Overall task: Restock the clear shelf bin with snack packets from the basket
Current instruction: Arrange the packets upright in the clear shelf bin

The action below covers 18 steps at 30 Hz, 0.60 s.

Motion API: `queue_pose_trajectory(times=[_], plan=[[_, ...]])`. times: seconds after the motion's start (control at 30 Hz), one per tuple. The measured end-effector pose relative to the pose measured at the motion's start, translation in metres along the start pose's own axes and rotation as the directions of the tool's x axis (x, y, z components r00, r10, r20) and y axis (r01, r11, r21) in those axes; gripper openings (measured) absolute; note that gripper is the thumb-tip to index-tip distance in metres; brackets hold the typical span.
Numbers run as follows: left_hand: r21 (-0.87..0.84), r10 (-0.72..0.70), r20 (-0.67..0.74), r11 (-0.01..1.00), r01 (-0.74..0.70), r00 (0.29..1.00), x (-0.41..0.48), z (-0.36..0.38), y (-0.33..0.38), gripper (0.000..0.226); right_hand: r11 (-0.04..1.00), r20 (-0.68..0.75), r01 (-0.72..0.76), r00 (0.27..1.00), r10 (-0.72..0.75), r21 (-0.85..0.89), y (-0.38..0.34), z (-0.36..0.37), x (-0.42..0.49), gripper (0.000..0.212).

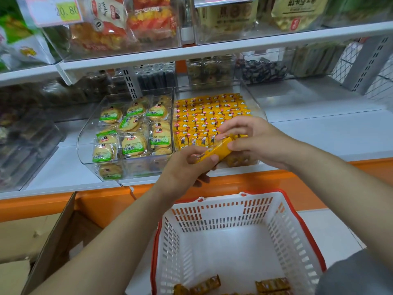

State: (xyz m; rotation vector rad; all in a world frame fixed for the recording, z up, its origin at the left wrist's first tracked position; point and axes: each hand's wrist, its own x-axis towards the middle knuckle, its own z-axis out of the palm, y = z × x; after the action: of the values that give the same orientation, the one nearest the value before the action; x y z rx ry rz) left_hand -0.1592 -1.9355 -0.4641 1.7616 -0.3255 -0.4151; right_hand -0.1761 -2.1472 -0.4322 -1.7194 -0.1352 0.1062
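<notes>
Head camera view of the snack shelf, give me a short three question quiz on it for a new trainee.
1. True or false: the left hand and the right hand both hold the yellow snack packet.
2. What fills the clear bin left of the yellow-packet bin? A round biscuit packs, B bottles, C cans.
3. Fill in: the white basket has a ___ rim.
Key: 1 true; 2 A; 3 red.
</notes>
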Motion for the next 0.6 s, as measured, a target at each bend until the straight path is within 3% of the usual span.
queue_pose_trajectory(times=[0.23, 0.3, 0.4, 0.5, 0.6], plan=[[-0.227, -0.011, -0.090, 0.974, -0.010, 0.996, 0.005, -0.006, 0.004, 0.056, 0.949, 0.031, 0.127, 0.992, -0.124, -0.290, 0.004, 0.002, -0.002, 0.041], [-0.279, -0.022, -0.131, 0.960, -0.016, 0.991, 0.005, -0.008, 0.004, 0.051, 0.935, 0.073, 0.165, 0.986, -0.150, -0.313, 0.004, 0.007, -0.003, 0.035], [-0.221, 0.024, -0.192, 0.973, -0.067, 0.981, 0.005, -0.009, 0.005, 0.041, 0.945, 0.068, 0.161, 0.987, -0.147, -0.286, 0.001, 0.002, -0.002, 0.024], [-0.109, 0.115, -0.229, 0.984, -0.143, 0.967, 0.005, -0.008, 0.012, 0.037, 0.862, -0.115, 0.158, 0.964, -0.241, -0.482, 0.002, -0.018, -0.001, 0.027], [0.031, 0.190, -0.253, 0.982, -0.188, 0.949, 0.011, -0.006, 0.023, 0.040, 0.683, -0.340, 0.014, 0.860, -0.382, -0.730, 0.011, -0.045, 0.004, 0.051]])
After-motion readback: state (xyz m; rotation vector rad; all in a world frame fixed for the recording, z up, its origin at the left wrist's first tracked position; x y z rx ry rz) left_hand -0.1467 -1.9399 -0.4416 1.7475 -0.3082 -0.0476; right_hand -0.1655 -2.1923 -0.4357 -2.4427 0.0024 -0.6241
